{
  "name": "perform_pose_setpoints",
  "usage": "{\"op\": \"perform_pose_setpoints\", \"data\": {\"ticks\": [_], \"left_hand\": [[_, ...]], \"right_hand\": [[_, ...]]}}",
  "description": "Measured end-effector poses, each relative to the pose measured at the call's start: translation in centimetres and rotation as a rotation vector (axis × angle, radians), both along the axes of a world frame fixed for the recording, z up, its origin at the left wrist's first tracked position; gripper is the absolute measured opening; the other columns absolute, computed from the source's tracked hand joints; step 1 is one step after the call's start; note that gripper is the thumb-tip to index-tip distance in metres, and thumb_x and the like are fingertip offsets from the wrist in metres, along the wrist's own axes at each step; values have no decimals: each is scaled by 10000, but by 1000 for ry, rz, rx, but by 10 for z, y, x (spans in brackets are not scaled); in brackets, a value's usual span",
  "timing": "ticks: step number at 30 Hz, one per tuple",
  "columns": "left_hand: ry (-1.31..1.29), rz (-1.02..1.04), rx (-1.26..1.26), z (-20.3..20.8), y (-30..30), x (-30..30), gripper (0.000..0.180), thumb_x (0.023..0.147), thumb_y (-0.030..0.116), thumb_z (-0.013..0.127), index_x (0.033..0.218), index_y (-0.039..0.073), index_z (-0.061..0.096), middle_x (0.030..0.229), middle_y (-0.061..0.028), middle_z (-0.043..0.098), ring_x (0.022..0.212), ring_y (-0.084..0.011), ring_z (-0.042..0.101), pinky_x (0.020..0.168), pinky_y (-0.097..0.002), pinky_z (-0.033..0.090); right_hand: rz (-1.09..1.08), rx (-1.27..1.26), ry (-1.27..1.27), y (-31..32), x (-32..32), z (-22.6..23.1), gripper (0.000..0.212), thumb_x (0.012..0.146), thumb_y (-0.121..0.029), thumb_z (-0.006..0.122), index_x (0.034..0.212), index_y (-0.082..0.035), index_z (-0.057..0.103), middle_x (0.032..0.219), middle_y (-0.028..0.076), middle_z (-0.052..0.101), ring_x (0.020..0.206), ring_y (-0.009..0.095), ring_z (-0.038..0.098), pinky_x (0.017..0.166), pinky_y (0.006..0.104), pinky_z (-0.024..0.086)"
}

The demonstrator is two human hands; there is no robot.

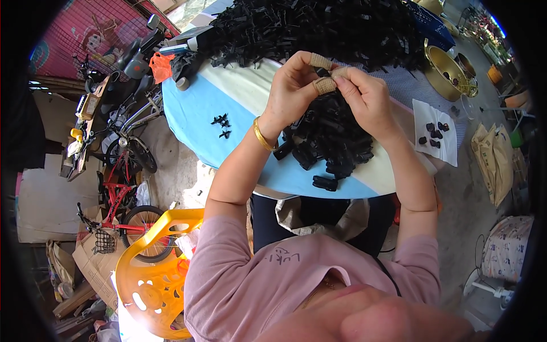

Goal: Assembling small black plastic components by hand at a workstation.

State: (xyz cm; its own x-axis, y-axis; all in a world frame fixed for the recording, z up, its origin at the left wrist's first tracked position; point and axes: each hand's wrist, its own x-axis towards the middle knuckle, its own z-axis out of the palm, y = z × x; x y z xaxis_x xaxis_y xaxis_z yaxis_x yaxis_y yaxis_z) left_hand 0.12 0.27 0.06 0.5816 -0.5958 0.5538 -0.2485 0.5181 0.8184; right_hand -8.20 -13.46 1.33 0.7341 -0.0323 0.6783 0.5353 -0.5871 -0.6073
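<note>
My left hand (288, 94) and my right hand (369, 101) meet over the table (199, 122). Between their closed fingertips is a small black plastic piece (322, 72), mostly covered by the fingers. Beige tape wraps the thumb and a finger of the left hand, and a gold bangle circles that wrist. Just below the hands lies a pile of black plastic parts (336, 142), with one part (325, 183) lying apart near the table's front edge. Beyond the hands spreads a large heap of black pieces (319, 31).
Several tiny black pieces (221, 121) lie on the table's left. White paper (447, 151) on the right holds dark lumps, near a brass-coloured basin (441, 74). An orange bag (162, 67) sits at the far left edge. A yellow chair (151, 279) and red bicycle (117, 196) stand left.
</note>
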Motion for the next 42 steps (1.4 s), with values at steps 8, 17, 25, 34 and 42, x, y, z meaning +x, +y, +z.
{"op": "perform_pose_setpoints", "data": {"ticks": [8, 17, 25, 34, 42], "left_hand": [[-105, 117, -92, -8, -2, -8, 252, 740, -109, 612, 952, -15, 513, 973, -111, 592, 876, -142, 582, 778, -250, 503], [-486, 548, 304, -5, -6, -16, 634, 652, 27, 743, 1200, 45, 424, 993, -114, 611, 858, -156, 616, 752, -257, 494], [-305, 187, 110, 11, 6, -2, 591, 686, 3, 695, 1212, 27, 427, 1092, -117, 560, 975, -200, 573, 823, -297, 475], [345, -480, 179, 0, 6, 3, 287, 729, 99, 695, 932, -15, 528, 894, -120, 599, 833, -221, 618, 768, -338, 527], [411, -388, 248, -1, 4, 1, 220, 758, 115, 675, 878, 7, 526, 830, -99, 593, 757, -178, 612, 676, -265, 519]], "right_hand": [[57, 110, 77, 0, -1, -1, 138, 882, -93, 504, 900, 17, 586, 646, -29, 512, 560, 27, 415, 488, 176, 338], [-106, -81, 242, -7, -5, 12, 196, 788, -137, 655, 933, -11, 611, 697, -14, 572, 617, 37, 486, 565, 174, 404], [87, 391, 182, -39, 6, 3, 196, 801, -94, 630, 974, -9, 594, 784, -18, 588, 636, 20, 501, 568, 152, 404], [424, 369, 305, -37, 7, 4, 190, 820, -119, 611, 968, -3, 584, 802, -7, 574, 647, 33, 485, 581, 163, 392], [262, 162, 191, -33, 5, 4, 159, 842, -111, 576, 934, 18, 590, 805, 4, 576, 728, 64, 528, 662, 193, 434]]}}
